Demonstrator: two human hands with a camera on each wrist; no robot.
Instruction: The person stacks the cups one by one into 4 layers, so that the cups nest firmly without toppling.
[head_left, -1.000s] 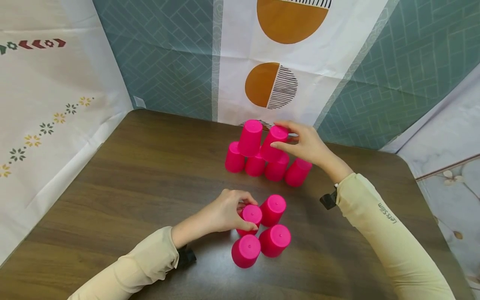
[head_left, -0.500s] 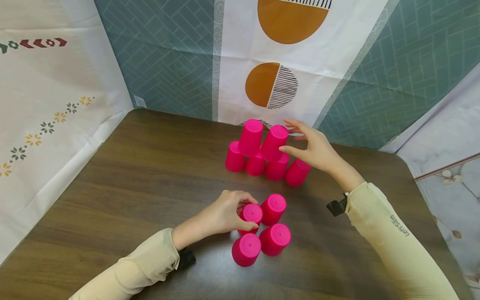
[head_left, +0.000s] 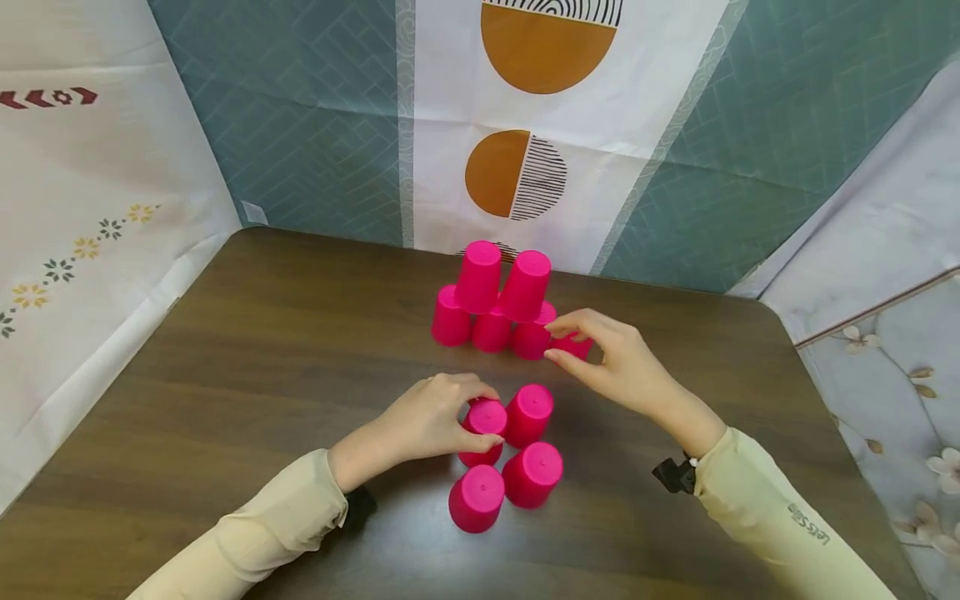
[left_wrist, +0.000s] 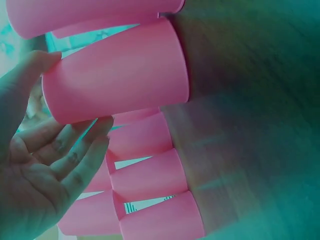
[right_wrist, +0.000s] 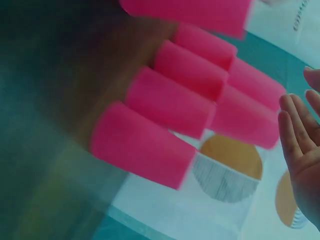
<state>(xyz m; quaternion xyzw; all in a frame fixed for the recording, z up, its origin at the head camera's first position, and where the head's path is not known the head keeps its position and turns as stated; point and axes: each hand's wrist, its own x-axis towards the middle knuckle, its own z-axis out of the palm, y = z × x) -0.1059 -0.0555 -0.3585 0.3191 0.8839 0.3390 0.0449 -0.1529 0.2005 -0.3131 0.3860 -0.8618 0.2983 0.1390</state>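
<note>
Pink plastic cups stand upside down in two groups. In the near group my left hand (head_left: 423, 421) holds one pink cup (head_left: 486, 417) between thumb and fingers, near its base; the left wrist view shows the thumb on one side of this cup (left_wrist: 120, 72) and fingertips on the other. Beside it are three more cups, one behind (head_left: 531, 412), one at right (head_left: 533, 475), one in front (head_left: 477, 498). My right hand (head_left: 622, 367), fingers apart and holding nothing, hovers before the back row's rightmost cup (head_left: 576, 344), partly hiding it.
On the back row, two cups, one at left (head_left: 480, 277) and one at right (head_left: 527, 287), form a second tier. The brown wooden table (head_left: 300, 333) meets a patterned cloth (head_left: 322, 125) behind the stack. White cloths hang at both sides.
My right hand has let go of the upper right cup and come down and nearer. The left hand keeps its hold. The head view has shifted slightly.
</note>
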